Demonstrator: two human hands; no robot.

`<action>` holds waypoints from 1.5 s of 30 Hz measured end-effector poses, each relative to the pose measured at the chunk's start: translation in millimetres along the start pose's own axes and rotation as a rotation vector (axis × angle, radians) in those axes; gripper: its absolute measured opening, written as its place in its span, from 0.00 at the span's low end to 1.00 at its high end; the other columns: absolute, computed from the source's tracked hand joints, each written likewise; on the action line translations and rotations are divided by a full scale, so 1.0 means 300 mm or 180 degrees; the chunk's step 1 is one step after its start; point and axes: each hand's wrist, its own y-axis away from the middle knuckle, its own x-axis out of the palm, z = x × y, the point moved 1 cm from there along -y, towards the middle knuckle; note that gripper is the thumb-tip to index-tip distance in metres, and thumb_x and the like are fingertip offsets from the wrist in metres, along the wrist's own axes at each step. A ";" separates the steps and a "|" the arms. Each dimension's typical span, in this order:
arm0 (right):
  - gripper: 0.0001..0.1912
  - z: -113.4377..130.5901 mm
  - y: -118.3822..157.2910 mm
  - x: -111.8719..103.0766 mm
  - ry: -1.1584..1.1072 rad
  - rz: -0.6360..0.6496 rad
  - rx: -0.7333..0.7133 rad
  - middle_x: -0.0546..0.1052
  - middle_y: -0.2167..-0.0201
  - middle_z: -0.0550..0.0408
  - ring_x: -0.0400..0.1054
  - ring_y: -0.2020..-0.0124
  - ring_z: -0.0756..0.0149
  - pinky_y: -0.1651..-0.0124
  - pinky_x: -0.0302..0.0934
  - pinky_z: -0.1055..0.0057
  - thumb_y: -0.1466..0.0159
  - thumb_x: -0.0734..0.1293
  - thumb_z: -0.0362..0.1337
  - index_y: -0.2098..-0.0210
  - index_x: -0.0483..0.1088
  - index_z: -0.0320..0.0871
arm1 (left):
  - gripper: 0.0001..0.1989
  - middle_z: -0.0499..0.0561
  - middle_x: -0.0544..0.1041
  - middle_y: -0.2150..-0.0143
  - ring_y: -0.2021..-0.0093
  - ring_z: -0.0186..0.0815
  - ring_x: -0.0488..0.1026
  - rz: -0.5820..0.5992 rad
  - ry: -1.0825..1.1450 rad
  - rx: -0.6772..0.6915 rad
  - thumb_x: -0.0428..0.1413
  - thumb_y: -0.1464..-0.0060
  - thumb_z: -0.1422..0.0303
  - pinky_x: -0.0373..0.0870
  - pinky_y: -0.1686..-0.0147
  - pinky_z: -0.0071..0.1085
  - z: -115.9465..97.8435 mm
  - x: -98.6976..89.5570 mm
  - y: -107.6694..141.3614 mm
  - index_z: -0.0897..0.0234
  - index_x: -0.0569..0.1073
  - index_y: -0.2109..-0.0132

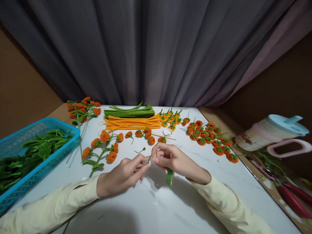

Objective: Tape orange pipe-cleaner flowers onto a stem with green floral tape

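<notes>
At the middle of the table my left hand [128, 173] pinches a thin stem [149, 160], mostly hidden by its fingertips. My right hand [170, 157], fingers closed, meets the left at that stem and holds a roll of green floral tape [169, 177] below its palm. A narrow green end of the tape appears to reach the fingertips. Just beyond the hands lies a small green sprig [140, 150]. Left of them rests a branch of orange pipe-cleaner flowers [99, 156] with green leaves. Single orange flower heads [138, 133] lie behind the hands.
A blue basket [73, 135] of green leaves [44, 146] stands left. Orange [131, 123] and green pipe cleaners [129, 112] lie at the back, near a white ring [167, 132]. Several flower heads [207, 133] sit right, before a lidded cup [270, 133] and red-handled pliers [292, 198].
</notes>
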 end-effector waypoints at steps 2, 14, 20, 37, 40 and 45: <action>0.13 -0.001 -0.004 -0.001 -0.0366 0.0037 0.0077 0.63 0.85 0.66 0.53 0.84 0.78 0.82 0.46 0.81 0.42 0.67 0.43 0.67 0.60 0.42 | 0.03 0.41 0.69 0.79 0.84 0.24 0.60 -0.0013 0.0009 0.0075 0.45 0.39 0.70 0.59 0.81 0.19 -0.003 -0.002 0.004 0.63 0.62 0.59; 0.13 -0.023 -0.010 -0.014 -0.0462 0.0076 -0.0112 0.66 0.84 0.66 0.56 0.84 0.78 0.80 0.51 0.81 0.42 0.69 0.38 0.59 0.65 0.43 | 0.11 0.44 0.71 0.80 0.88 0.24 0.65 0.0219 0.1266 -0.0626 0.48 0.40 0.62 0.59 0.89 0.17 -0.036 -0.009 -0.003 0.66 0.67 0.58; 0.15 -0.017 -0.006 -0.012 -0.0183 -0.0076 -0.0259 0.69 0.85 0.61 0.58 0.84 0.77 0.81 0.49 0.78 0.42 0.68 0.39 0.57 0.75 0.39 | 0.14 0.46 0.73 0.83 0.90 0.25 0.64 0.0372 0.1984 -0.0978 0.51 0.43 0.59 0.57 0.91 0.18 -0.045 -0.026 -0.014 0.67 0.68 0.60; 0.14 0.000 0.007 0.024 -0.0469 -0.0397 -0.0187 0.69 0.84 0.59 0.60 0.82 0.74 0.78 0.54 0.75 0.43 0.69 0.41 0.63 0.77 0.38 | 0.05 0.43 0.70 0.84 0.89 0.21 0.59 -0.0751 -0.0177 0.0295 0.52 0.44 0.73 0.54 0.89 0.16 -0.108 -0.046 -0.001 0.68 0.72 0.68; 0.12 -0.006 0.004 0.031 -0.0750 -0.0281 -0.0195 0.68 0.85 0.60 0.59 0.83 0.76 0.79 0.51 0.77 0.43 0.69 0.40 0.64 0.77 0.37 | 0.04 0.43 0.72 0.82 0.87 0.22 0.64 -0.0941 -0.0606 0.0621 0.52 0.45 0.75 0.59 0.85 0.16 -0.108 -0.048 0.007 0.66 0.71 0.66; 0.09 -0.009 0.006 0.054 -0.1179 -0.0312 -0.0323 0.69 0.85 0.59 0.57 0.84 0.78 0.82 0.45 0.78 0.44 0.70 0.39 0.69 0.76 0.38 | 0.05 0.40 0.71 0.85 0.87 0.22 0.64 -0.1224 -0.0745 0.0806 0.51 0.44 0.77 0.61 0.83 0.16 -0.131 -0.031 0.013 0.65 0.69 0.65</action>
